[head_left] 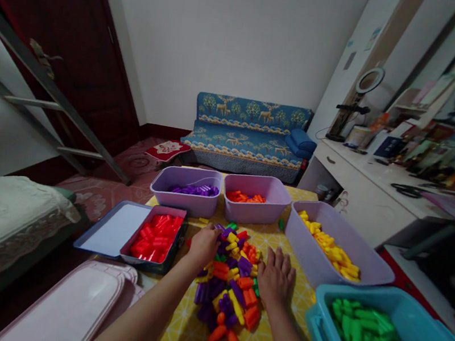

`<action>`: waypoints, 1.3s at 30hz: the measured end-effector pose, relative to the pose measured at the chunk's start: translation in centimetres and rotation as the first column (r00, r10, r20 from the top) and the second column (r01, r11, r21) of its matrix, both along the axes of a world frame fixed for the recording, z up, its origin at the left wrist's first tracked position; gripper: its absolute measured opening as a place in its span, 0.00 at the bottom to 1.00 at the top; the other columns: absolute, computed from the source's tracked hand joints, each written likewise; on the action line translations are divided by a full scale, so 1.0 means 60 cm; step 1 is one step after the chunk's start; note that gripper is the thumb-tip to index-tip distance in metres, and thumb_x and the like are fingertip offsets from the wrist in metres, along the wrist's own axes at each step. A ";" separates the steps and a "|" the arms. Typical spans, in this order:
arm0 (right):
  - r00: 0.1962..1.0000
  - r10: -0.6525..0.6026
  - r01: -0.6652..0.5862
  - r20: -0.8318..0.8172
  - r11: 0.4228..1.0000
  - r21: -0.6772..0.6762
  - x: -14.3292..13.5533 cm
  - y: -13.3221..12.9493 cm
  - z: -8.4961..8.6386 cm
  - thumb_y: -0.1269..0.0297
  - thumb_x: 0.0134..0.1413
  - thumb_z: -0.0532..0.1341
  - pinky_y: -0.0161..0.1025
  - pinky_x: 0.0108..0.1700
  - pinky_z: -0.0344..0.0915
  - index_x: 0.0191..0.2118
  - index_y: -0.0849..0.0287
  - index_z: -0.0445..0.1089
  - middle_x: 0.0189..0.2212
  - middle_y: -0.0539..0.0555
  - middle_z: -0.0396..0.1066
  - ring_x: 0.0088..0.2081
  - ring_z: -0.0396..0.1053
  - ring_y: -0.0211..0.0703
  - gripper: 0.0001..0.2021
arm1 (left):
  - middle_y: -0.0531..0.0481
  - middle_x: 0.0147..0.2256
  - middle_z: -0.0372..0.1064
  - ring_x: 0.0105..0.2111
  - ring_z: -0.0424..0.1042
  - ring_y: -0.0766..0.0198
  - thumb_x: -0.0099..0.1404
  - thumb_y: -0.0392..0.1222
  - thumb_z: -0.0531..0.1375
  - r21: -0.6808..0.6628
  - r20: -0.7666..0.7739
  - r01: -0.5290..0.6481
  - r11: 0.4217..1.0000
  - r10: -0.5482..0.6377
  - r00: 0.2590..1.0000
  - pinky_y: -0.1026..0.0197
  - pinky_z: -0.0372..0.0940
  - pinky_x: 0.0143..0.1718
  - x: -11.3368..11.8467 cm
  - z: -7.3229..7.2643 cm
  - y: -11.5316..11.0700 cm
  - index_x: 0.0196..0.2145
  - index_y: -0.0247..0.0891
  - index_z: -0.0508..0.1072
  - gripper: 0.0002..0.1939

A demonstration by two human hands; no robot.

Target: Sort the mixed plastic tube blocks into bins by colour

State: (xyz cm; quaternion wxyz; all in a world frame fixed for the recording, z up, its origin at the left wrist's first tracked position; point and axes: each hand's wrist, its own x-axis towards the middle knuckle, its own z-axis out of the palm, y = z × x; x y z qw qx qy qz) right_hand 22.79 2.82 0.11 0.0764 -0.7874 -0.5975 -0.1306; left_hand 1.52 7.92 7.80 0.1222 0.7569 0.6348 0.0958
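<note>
A mixed pile of plastic building pieces in purple, yellow, orange, red and green lies on the yellow patterned tablecloth. At the pile's left edge is my left hand, its fingers curled in against the pieces; the fingertips are partly hidden, and I cannot make out what is between them. Fingers spread, my right hand rests open along the right side of the pile, holding nothing. A loose green piece lies beyond it.
Around the pile stand a purple-piece bin, an orange-piece bin, a yellow-piece bin, a teal green-piece bin and an open case of red pieces. Pink lids lie left. Behind is a sofa.
</note>
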 end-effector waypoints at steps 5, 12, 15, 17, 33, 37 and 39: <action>1.000 0.001 -0.001 0.004 1.000 0.002 0.002 0.001 -0.004 0.60 0.63 0.50 0.56 0.62 0.49 0.64 0.57 0.59 0.67 0.60 0.53 0.66 0.49 0.59 0.25 | 0.40 0.48 0.70 0.45 0.74 0.55 0.63 0.36 0.60 0.004 0.053 -0.010 1.000 0.010 0.999 0.58 0.66 0.44 0.000 -0.015 0.006 0.47 0.39 0.74 0.14; 1.000 0.010 -0.010 0.002 1.000 -0.010 0.000 -0.002 0.005 0.60 0.64 0.49 0.56 0.61 0.50 0.64 0.58 0.60 0.66 0.61 0.54 0.66 0.51 0.59 0.25 | 0.43 0.36 0.76 0.36 0.76 0.58 0.62 0.37 0.61 -0.136 0.815 -0.173 0.975 0.210 0.541 0.59 0.69 0.38 -0.013 -0.042 0.004 0.41 0.34 0.73 0.09; 1.000 0.008 -0.008 -0.005 1.000 -0.008 -0.001 -0.004 0.009 0.60 0.64 0.49 0.55 0.61 0.50 0.64 0.58 0.60 0.66 0.61 0.55 0.66 0.50 0.58 0.25 | 0.47 0.32 0.76 0.29 0.75 0.63 0.58 0.39 0.65 -0.310 0.942 -0.107 0.945 0.320 0.099 0.62 0.69 0.32 -0.015 -0.049 0.008 0.37 0.33 0.73 0.10; 1.000 0.001 -0.001 -0.012 1.000 -0.012 -0.001 -0.004 0.010 0.61 0.64 0.49 0.55 0.61 0.50 0.64 0.58 0.61 0.66 0.61 0.55 0.66 0.50 0.58 0.25 | 0.48 0.31 0.76 0.28 0.75 0.65 0.53 0.38 0.69 -0.336 0.940 -0.068 0.939 0.330 -0.091 0.63 0.70 0.34 -0.020 -0.042 0.017 0.35 0.33 0.73 0.12; 0.999 -0.002 0.001 -0.034 0.999 -0.033 -0.002 -0.003 0.013 0.61 0.63 0.49 0.56 0.62 0.50 0.64 0.58 0.60 0.66 0.61 0.54 0.66 0.49 0.58 0.25 | 0.40 0.45 0.73 0.42 0.77 0.63 0.57 0.22 0.54 -0.456 0.863 -0.226 0.861 0.367 -0.347 0.63 0.72 0.42 -0.065 0.105 0.106 0.60 0.36 0.59 0.33; 0.999 -0.003 0.002 -0.034 1.000 -0.023 -0.001 -0.002 0.005 0.60 0.63 0.48 0.57 0.62 0.49 0.64 0.58 0.59 0.67 0.61 0.53 0.67 0.49 0.58 0.25 | 0.40 0.46 0.74 0.41 0.77 0.64 0.59 0.27 0.56 -0.370 0.926 -0.194 0.909 0.344 -0.154 0.62 0.70 0.45 -0.053 0.066 0.069 0.57 0.34 0.64 0.28; 0.999 0.001 -0.002 -0.036 1.000 -0.017 0.000 -0.001 0.003 0.60 0.63 0.48 0.57 0.62 0.49 0.64 0.58 0.59 0.67 0.61 0.53 0.67 0.48 0.58 0.25 | 0.40 0.45 0.76 0.41 0.77 0.61 0.59 0.31 0.58 -0.300 0.949 -0.154 0.941 0.311 0.050 0.59 0.70 0.46 -0.042 0.035 0.048 0.52 0.33 0.70 0.22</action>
